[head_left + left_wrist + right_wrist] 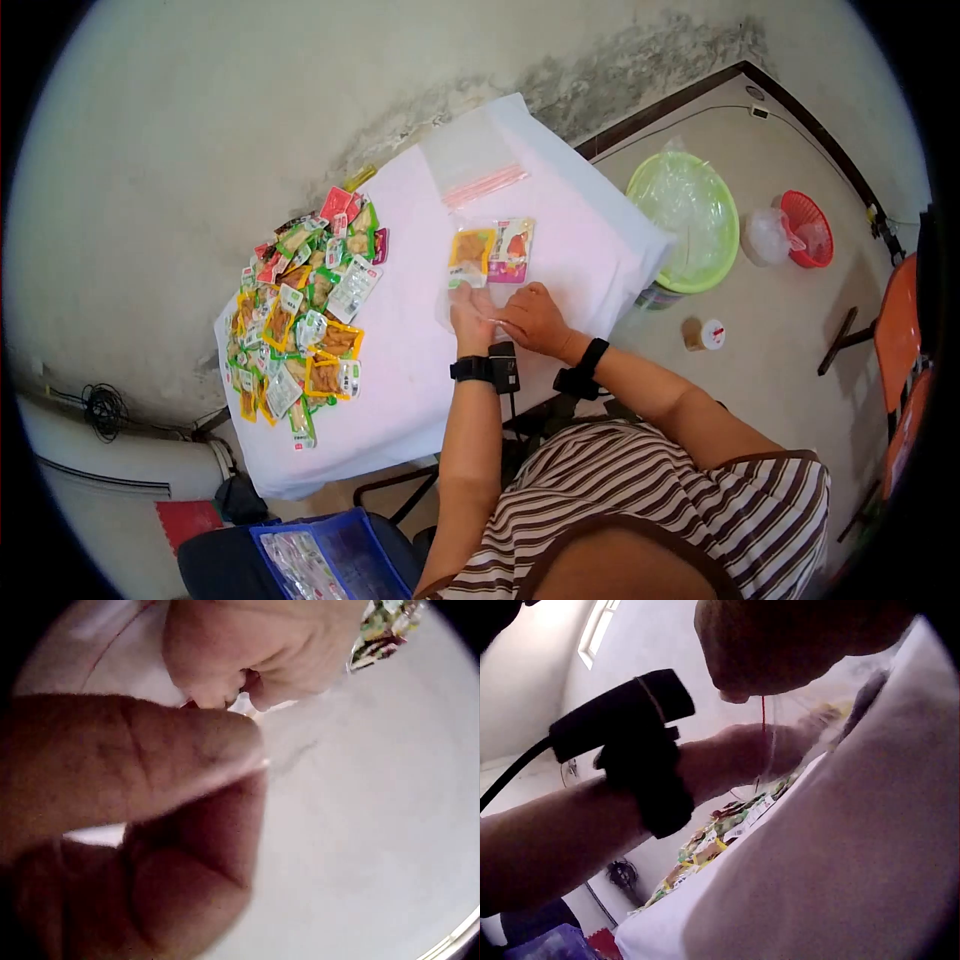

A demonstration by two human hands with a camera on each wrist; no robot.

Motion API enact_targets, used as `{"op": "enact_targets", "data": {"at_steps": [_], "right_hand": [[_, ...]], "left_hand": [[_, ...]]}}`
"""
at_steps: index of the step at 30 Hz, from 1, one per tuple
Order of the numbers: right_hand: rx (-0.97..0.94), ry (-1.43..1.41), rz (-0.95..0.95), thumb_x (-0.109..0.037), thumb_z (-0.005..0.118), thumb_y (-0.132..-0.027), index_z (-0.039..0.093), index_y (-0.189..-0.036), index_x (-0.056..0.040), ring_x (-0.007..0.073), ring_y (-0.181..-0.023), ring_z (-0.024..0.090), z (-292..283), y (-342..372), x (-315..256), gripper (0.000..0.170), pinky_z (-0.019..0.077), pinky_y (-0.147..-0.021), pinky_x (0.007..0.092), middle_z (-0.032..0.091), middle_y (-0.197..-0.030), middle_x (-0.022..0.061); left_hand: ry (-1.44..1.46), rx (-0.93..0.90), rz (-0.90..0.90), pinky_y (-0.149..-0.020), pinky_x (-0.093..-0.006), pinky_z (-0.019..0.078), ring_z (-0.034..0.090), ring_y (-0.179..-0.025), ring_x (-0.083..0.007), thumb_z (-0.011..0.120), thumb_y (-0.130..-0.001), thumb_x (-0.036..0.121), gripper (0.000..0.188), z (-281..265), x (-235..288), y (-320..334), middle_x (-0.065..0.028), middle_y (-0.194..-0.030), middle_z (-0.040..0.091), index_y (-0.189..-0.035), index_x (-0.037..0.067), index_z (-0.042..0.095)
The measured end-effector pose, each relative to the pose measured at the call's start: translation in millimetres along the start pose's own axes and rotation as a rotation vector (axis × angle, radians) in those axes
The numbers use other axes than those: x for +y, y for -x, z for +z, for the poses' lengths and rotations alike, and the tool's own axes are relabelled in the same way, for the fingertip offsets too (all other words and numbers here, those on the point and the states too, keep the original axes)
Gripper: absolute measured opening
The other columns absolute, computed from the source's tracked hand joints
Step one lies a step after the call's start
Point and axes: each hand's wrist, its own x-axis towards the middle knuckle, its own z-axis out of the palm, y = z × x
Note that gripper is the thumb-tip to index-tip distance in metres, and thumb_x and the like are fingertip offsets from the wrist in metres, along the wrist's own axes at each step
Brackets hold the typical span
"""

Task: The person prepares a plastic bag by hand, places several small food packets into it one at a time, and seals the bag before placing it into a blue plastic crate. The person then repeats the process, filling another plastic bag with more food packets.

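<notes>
A clear zip bag lies at the table's front edge, its mouth toward the person. Within its outline are a yellow-edged snack packet and a pink-and-white packet. At the bag's mouth, my left hand pinches the plastic; the left wrist view shows thumb and bent forefinger pressed together on a thin film edge. Close beside it, my right hand grips the same edge with curled fingers. A red zip line drops below that right hand in the right wrist view.
A heap of snack packets covers the table's left side. Another zip bag lies flat at the back of the white-covered table. On the floor at right stand a lined green bucket, a red basket and a lidded cup.
</notes>
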Motion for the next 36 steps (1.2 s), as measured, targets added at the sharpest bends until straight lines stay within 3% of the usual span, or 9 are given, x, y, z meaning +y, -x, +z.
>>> {"op": "enact_targets", "data": {"at_steps": [8,11,14,21,23,30,32,34,36], "right_hand": [[0.01,-0.019,0.19,-0.015,0.061,-0.076,0.059,-0.102,-0.01,0.0239,-0.088,0.051,-3,14,-2,0.026,0.0349,-0.08,0.039,0.055,-0.091,0.0063],[-0.049,-0.019,0.176,-0.012,0.061,-0.075,0.059,-0.104,-0.0095,0.0231,-0.092,0.051,-4,20,1,0.03,0.0343,-0.082,0.0393,0.055,-0.096,0.0059],[-0.052,-0.022,0.152,-0.009,0.06,-0.074,0.061,-0.102,-0.0101,0.023,-0.09,0.051,-6,20,-1,0.029,0.0343,-0.082,0.0398,0.055,-0.093,0.0059],[0.009,-0.036,0.124,-0.007,0.06,-0.073,0.062,-0.098,-0.0105,0.0237,-0.086,0.053,-10,14,-2,0.025,0.0353,-0.081,0.0396,0.056,-0.09,0.0056],[0.012,-0.035,0.121,-0.007,0.06,-0.073,0.062,-0.097,-0.0105,0.024,-0.087,0.053,-9,14,-2,0.025,0.0355,-0.081,0.0396,0.056,-0.09,0.0056],[0.016,-0.032,0.115,-0.004,0.059,-0.07,0.061,-0.098,-0.0091,0.0271,-0.091,0.053,2,19,2,0.029,0.0368,-0.083,0.0413,0.056,-0.095,0.0077],[0.011,-0.047,0.126,-0.004,0.059,-0.069,0.06,-0.1,-0.0084,0.028,-0.093,0.052,2,18,4,0.032,0.037,-0.083,0.0419,0.056,-0.098,0.0087],[-0.02,-0.043,0.159,-0.004,0.06,-0.068,0.059,-0.103,-0.0079,0.0292,-0.096,0.051,4,21,8,0.036,0.0368,-0.085,0.0431,0.056,-0.102,0.0102],[-0.053,-0.069,0.169,-0.004,0.06,-0.068,0.059,-0.104,-0.0079,0.029,-0.097,0.051,4,22,12,0.037,0.0363,-0.086,0.0436,0.056,-0.103,0.0099]], "left_hand": [[-0.327,-0.019,0.067,-0.088,-0.0328,0.0448,0.054,-0.101,-0.0224,0.042,-0.091,0.009,0.019,-31,7,35,-0.0117,-0.109,0.054,-0.107,0.001,0.05],[-1.799,-0.382,0.536,-0.102,-0.0429,0.0316,0.037,-0.124,-0.0386,0.044,-0.084,0.002,0.043,-29,21,64,-0.0286,-0.133,0.037,-0.126,-0.005,0.042],[-2.117,-0.635,0.741,-0.102,-0.0443,0.0313,0.034,-0.123,-0.0454,0.047,-0.079,0.001,0.044,-27,25,53,-0.0323,-0.132,0.035,-0.122,-0.01,0.043],[-2.168,-0.524,0.623,-0.101,-0.045,0.0317,0.033,-0.121,-0.0486,0.052,-0.078,0.009,0.051,-14,12,30,-0.0355,-0.131,0.033,-0.121,-0.015,0.04],[-2.136,-0.539,0.793,-0.102,-0.0452,0.0305,0.033,-0.122,-0.0475,0.052,-0.078,0.012,0.055,-16,7,22,-0.0346,-0.131,0.033,-0.124,-0.014,0.037],[-2.211,-0.429,0.841,-0.105,-0.0447,0.0265,0.031,-0.125,-0.0457,0.051,-0.079,0.013,0.056,-30,-2,1,-0.0339,-0.133,0.032,-0.126,-0.014,0.036],[-2.048,-0.616,0.932,-0.104,-0.045,0.0275,0.031,-0.124,-0.0463,0.053,-0.08,0.01,0.057,-45,0,8,-0.0322,-0.136,0.027,-0.127,-0.013,0.033],[-2.025,-0.715,0.915,-0.101,-0.044,0.0318,0.038,-0.119,-0.0442,0.054,-0.082,0.009,0.049,-25,33,49,-0.0312,-0.13,0.038,-0.126,-0.009,0.04],[-1.856,-1.07,0.041,-0.096,-0.0386,0.0386,0.05,-0.112,-0.0335,0.055,-0.086,0.014,0.038,-9,80,75,-0.0227,-0.12,0.052,-0.12,-0.002,0.05]]}}
